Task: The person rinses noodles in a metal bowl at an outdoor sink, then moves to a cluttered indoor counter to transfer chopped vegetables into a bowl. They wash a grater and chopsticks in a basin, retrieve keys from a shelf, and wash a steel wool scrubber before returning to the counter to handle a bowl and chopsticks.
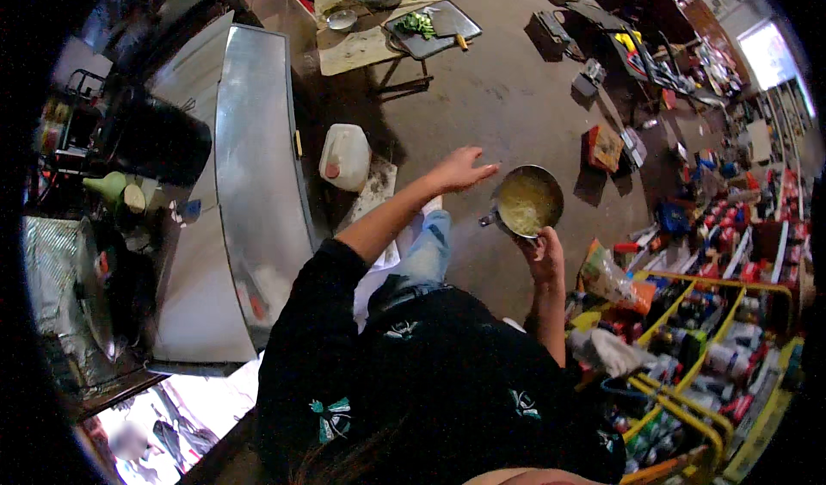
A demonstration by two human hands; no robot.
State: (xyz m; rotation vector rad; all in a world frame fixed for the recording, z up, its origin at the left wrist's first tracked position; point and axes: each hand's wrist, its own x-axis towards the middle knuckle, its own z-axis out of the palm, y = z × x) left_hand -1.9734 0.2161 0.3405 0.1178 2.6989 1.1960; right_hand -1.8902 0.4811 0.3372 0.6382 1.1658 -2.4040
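Left: pale plastic jug [346, 160] on the floor. Next, left hand [458, 172]: fingers extended and slightly apart, near the pot's rim, apparently gripping nothing. Then the metal pot [551, 187], held up in front of the body, side handle [488, 220] facing left, pale food [521, 210] inside. Judged stiff, smooth, moderately heavy; contents loose, may slop if tilted. Best hold: handle plus opposite side. Right hand [545, 259]: clamped on the pot's near edge; cannot tell whether a second handle is there.

Your shirt [447, 373] was black with green-and-white pictures [334, 420]. Your jeans [427, 254] were blue. Your pot [551, 189] was grey, food [521, 208] yellow.
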